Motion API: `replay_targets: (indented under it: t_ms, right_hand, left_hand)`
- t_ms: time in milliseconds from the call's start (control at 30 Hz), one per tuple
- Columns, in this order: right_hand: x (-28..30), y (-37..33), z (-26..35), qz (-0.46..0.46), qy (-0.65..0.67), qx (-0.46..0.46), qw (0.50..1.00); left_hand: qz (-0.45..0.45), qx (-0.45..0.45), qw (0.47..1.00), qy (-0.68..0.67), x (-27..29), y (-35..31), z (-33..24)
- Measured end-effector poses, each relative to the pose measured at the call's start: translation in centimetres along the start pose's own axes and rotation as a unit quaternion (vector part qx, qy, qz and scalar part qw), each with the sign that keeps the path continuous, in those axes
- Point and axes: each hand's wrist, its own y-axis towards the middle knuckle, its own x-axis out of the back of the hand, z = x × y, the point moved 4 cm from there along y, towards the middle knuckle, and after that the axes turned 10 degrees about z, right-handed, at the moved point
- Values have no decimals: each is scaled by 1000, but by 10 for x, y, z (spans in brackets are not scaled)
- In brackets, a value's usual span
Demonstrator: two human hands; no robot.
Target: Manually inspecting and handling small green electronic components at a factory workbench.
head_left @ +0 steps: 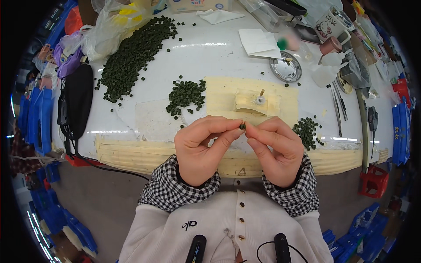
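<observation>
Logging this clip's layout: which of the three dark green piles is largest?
The upper-left pile, beside the plastic bag; it spreads far wider than the middle pile or the right pile.

Dark printed lettering is borne, together with a cartoon face, by a white cylindrical mug with a handle [332,25] near the far right corner of the white desk [215,57]. Coloured lettering is carried by a pale translucent plastic pack [197,5], by which the desk's far edge is partly covered. A short word in black lower-case letters is set on the chest of a cream ribbed button-front top [175,234]. Beyond the desk's right edge, characters are marked on an upright blue plastic bin [397,125]. A small dark outlined triangle [241,172] is shown on the desk's pale yellow near edge.
</observation>
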Motion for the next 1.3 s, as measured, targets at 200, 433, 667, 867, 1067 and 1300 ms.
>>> replay_targets:
  t_ms: [200, 433, 667, 867, 1067, 1300]
  right_hand:
    - [0, 2, 4, 0, -64, 39, 997]
    - [0, 2, 6, -7, -95, 62, 993]
    - [0, 5, 9, -12, -97, 38, 995]
    - [35, 28, 13, -71, -235, 7, 969]
    - [35, 52, -6, -18, -292, 9, 956]
    - [38, 50, 1, -42, -279, 29, 959]
  left_hand:
    - [10, 6, 1000, 3, 2, 0, 2]
    - [27, 30, 999, -32, 2, 0, 2]
    - [12, 38, 998, -41, 1, 1, 4]
    - [36, 28, 999, -15, 3, 0, 0]
    - [32, 20, 999, -12, 3, 0, 2]
    - [38, 13, 999, -10, 3, 1, 2]
